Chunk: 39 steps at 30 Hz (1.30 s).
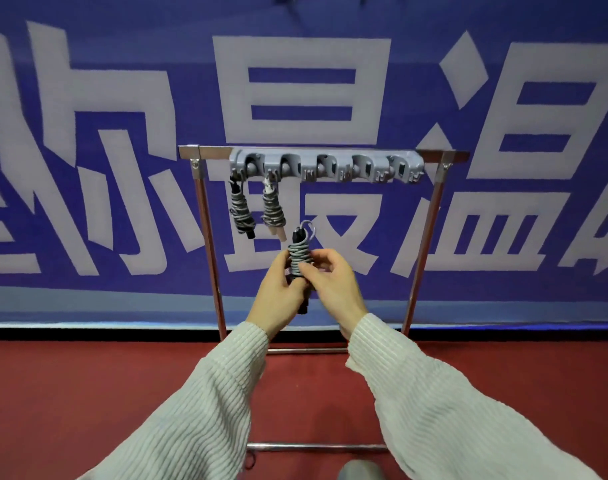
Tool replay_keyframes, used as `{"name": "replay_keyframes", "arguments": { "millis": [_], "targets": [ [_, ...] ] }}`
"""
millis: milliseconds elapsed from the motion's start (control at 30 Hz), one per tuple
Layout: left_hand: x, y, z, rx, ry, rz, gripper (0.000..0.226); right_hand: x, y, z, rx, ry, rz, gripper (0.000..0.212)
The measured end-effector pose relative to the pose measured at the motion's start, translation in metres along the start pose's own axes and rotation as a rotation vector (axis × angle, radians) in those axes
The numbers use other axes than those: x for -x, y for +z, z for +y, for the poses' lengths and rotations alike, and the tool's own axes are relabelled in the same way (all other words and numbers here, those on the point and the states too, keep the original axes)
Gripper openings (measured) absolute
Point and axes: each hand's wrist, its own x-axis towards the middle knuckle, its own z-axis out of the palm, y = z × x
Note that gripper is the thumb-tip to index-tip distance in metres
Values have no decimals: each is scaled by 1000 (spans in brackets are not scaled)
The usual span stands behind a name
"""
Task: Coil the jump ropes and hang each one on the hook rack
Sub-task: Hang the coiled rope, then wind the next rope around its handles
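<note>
Both hands, left hand point(278, 289) and right hand point(333, 285), grip a coiled grey jump rope with black handles point(298, 261); at twelve o'clock, the grey plastic hook rack point(326, 164) carries two coiled ropes point(257, 211).

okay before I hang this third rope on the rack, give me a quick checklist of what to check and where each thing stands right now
1. Coiled jump rope wound tight around its handles: ok.
2. Left hand and right hand both holding the bundle: ok.
3. Loop free at the top for hooking: ok.
4. Third hook on the hook rack unoccupied: ok.
5. Two hung ropes out of the way, left: ok.
6. Loose end tucked in: cannot tell.
</note>
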Motion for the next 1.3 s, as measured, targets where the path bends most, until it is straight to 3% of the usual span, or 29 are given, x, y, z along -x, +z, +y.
{"name": "replay_keyframes", "arguments": {
  "millis": [200,333,500,800,1033,1300],
  "targets": [
    [-82,-3,16,-77,74,8,51,-78,2,-26,108,-73,55,30],
    [-115,2,27,-89,128,14,33,-114,-1,-32,118,-83,83,27],
    [-139,3,23,-103,141,31,32,-139,-2,-29,100,-63,57,30],
    [-149,2,5,-128,115,0,34,-143,1,-18,198,-74,80,32],
    [-139,4,2,31,193,92,33,-138,2,-25,200,-153,55,28],
    [-138,3,-1,38,145,67,34,-136,6,-21,226,-94,82,25]
  ]
}}
